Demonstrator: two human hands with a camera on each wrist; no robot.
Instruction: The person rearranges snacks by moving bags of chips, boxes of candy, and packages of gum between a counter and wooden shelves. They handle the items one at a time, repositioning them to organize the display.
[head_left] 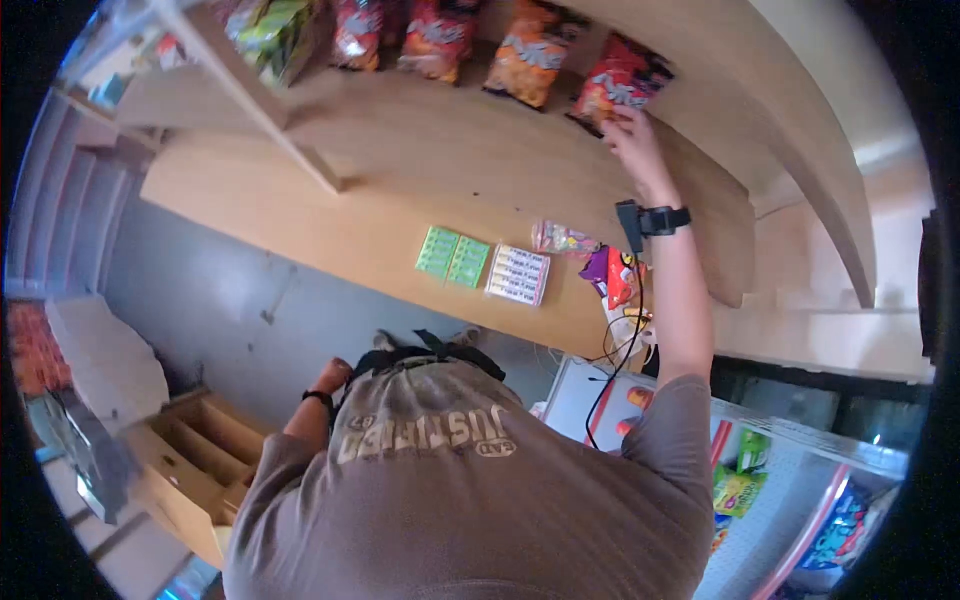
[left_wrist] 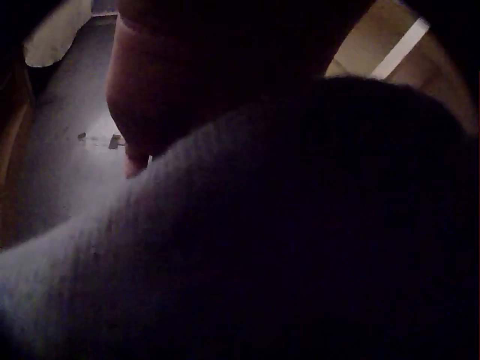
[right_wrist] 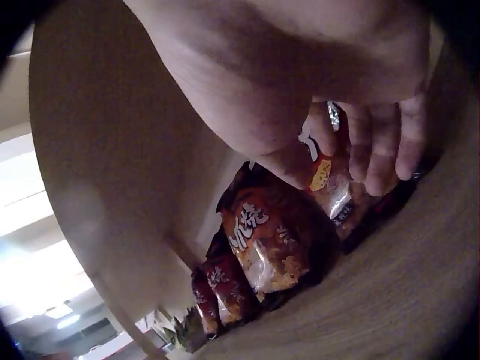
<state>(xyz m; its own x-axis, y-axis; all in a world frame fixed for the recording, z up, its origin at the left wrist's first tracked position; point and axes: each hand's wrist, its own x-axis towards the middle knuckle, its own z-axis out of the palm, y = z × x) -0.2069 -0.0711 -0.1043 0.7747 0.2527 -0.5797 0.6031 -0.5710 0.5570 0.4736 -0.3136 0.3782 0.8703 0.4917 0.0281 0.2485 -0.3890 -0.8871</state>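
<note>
My right hand [head_left: 638,150] reaches up to the shelf, to a red and orange snack bag [head_left: 622,80] at the right end of a row. In the right wrist view the thumb lies at one side of this bag and the bent fingers [right_wrist: 382,142] lie over its front, while its base stays at the shelf board. Beside it stands another snack bag [right_wrist: 266,236] of similar look. Low beside my hip hangs my left hand [head_left: 333,374], with nothing seen in it; the left wrist view is dark and largely covered by cloth.
On the lower board [head_left: 380,215] lie green packs [head_left: 452,256], a white pack [head_left: 517,274] and several colourful bags. More snack bags [head_left: 437,38] line the shelf, which has an upright post [head_left: 255,105]. A cardboard box [head_left: 190,460] stands at left. A cable hangs from my right wrist.
</note>
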